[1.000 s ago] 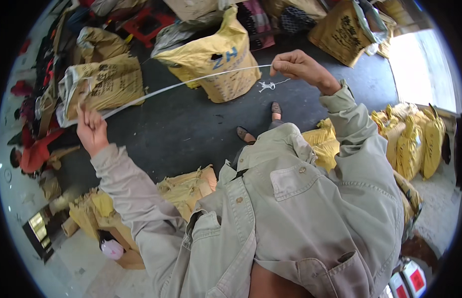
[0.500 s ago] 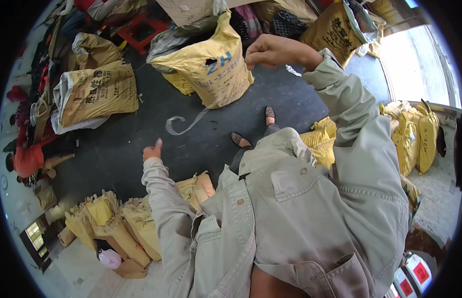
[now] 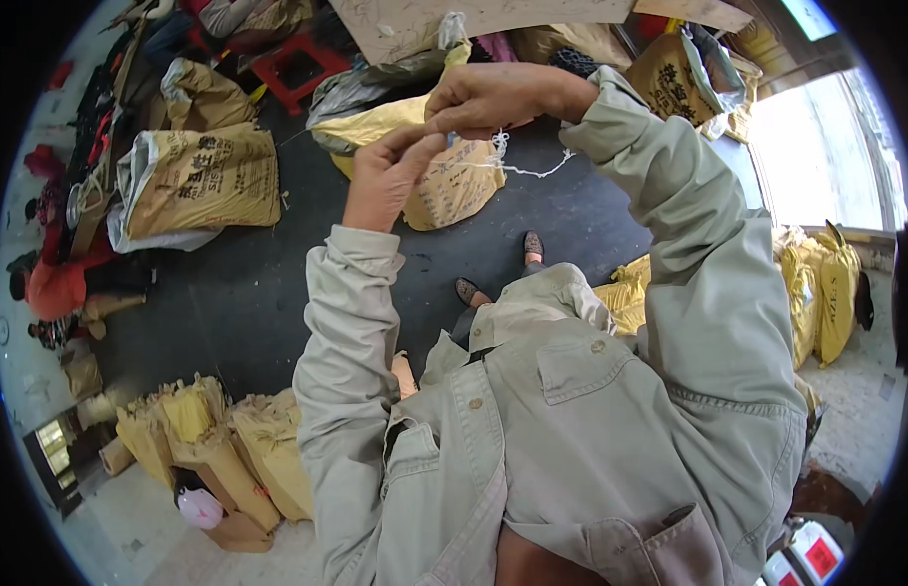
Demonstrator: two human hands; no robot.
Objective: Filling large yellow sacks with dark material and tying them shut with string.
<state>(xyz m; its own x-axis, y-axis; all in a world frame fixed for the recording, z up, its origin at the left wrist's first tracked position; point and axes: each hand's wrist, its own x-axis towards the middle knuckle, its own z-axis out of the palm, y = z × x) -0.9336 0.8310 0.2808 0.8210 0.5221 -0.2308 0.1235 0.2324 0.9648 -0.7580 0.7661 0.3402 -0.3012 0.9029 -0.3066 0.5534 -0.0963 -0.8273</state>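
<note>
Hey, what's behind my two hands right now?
Behind your left hand and right hand are a yellow printed sack and dark floor. Part of the sack's top and its lower front show; your hands cover the stretch between.

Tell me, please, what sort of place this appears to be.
Probably a workshop or packing area: bulging yellow sacks stand at the right, a large printed brown sack lies at the left, and white string dangles in the middle.

"What lies before the left hand (image 3: 384, 183) and right hand (image 3: 503, 98)?"
"A sack (image 3: 454, 200), just beyond them, on the floor (image 3: 268, 303)."
"Left of it?"
"A second sack (image 3: 208, 186), well apart."
"And right?"
"Bags (image 3: 840, 298), side by side, beyond the right sleeve (image 3: 708, 254)."
</note>
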